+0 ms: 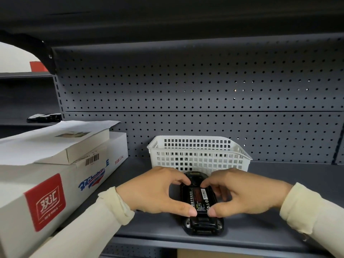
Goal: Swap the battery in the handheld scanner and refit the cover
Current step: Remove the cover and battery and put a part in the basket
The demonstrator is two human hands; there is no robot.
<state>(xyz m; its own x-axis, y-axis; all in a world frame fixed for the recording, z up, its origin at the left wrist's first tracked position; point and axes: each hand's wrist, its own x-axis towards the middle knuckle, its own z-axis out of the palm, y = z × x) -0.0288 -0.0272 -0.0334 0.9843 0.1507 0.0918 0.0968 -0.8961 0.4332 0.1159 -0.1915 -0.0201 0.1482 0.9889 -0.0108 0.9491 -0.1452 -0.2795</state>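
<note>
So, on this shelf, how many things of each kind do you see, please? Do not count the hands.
White cardboard boxes: 2, the large box and the small box on top
White basket: 1
Black scanner: 1
Battery: 1
Paper sheet: 1
Total: 6

Cream long sleeves [104, 216] w/ ribbed cuffs, both arms; bare hands.

L hand [154, 190] & R hand [243, 190] palms down, fingers [181, 181] curled inward (thumbs nearly touching)
</note>
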